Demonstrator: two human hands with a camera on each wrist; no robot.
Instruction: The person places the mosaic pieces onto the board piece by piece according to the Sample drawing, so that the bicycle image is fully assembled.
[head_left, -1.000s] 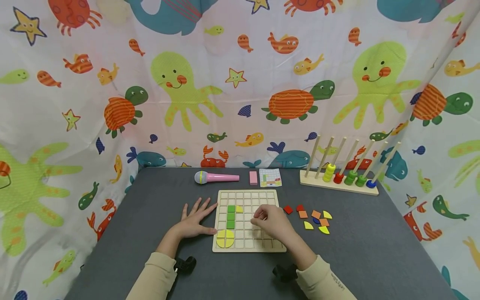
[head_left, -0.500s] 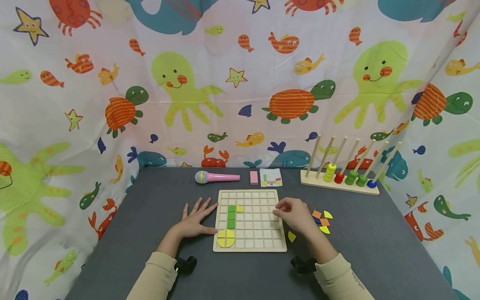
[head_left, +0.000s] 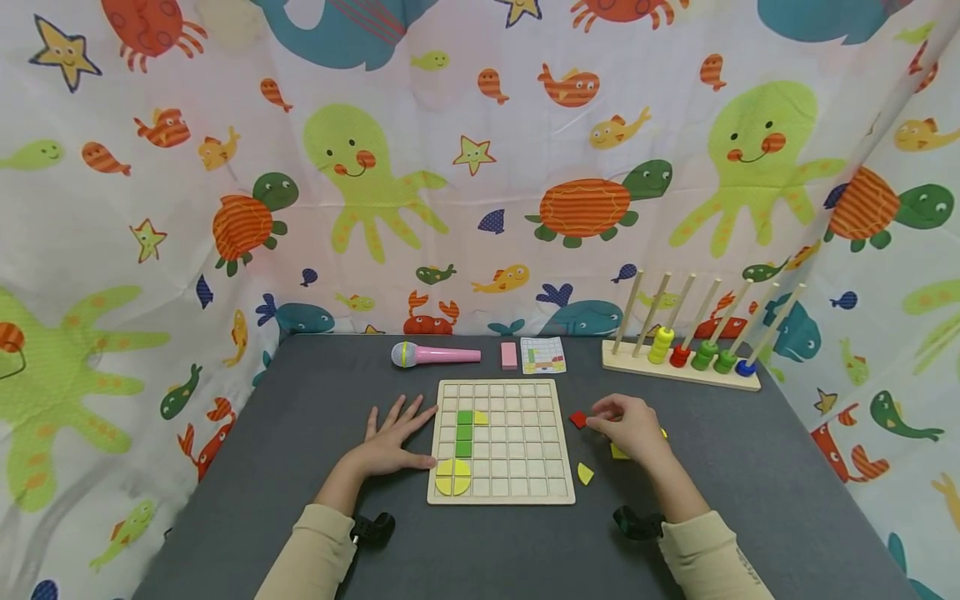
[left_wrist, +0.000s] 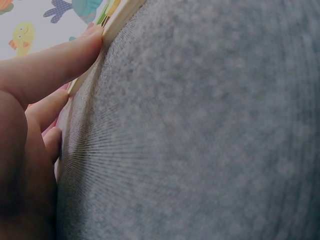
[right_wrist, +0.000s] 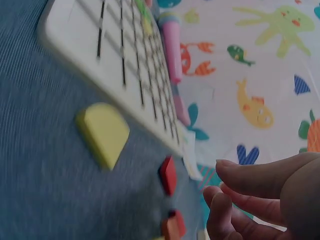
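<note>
The left hand [head_left: 384,450] lies flat with its fingers spread, and the tips of the thumb and some fingers touch the left edge of the wooden grid board [head_left: 516,450]. The right hand [head_left: 630,429] is beyond the right side of the board; its fingers are loosely bent, the thumb stands apart from them, and I see nothing between.

The red piece [right_wrist: 168,176] lies on the counter [head_left: 480,550], between the board and the right fingertips. It should be light and stiff, perhaps a little slippery, and not fragile. Being thin, it is best taken by two opposite edges, with thumb and forefinger. The yellow quarter-round piece [right_wrist: 104,132], near the board's edge, would be held in the same way, by its straight sides.

The right hand covers most of the other loose pieces in the head view. In the right wrist view, the orange piece [right_wrist: 171,229] is blurred, so its exact shape is probably not certain.
</note>
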